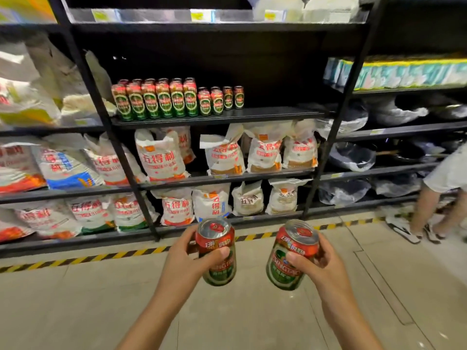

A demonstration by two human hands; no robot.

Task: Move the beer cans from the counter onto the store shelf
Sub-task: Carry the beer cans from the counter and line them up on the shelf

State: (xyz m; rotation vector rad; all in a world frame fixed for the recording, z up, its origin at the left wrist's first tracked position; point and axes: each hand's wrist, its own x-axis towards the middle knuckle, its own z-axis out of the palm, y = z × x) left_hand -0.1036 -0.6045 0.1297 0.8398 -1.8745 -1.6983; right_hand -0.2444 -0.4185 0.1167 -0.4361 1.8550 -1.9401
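- My left hand [188, 253] hid part of its can's [217, 251] label.
- The bystander [439, 195] was cut off at the right edge.
- Shelf price tags [202, 15] blurred beyond reading.

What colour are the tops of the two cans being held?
Silver lids with red pull tabs, on the left can and right can; head view.

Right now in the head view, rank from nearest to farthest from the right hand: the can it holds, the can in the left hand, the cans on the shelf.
1. Right-hand can, gripped by the right hand.
2. Left-hand can, beside it, in the left hand.
3. Shelf cans, up on the black shelf ahead.
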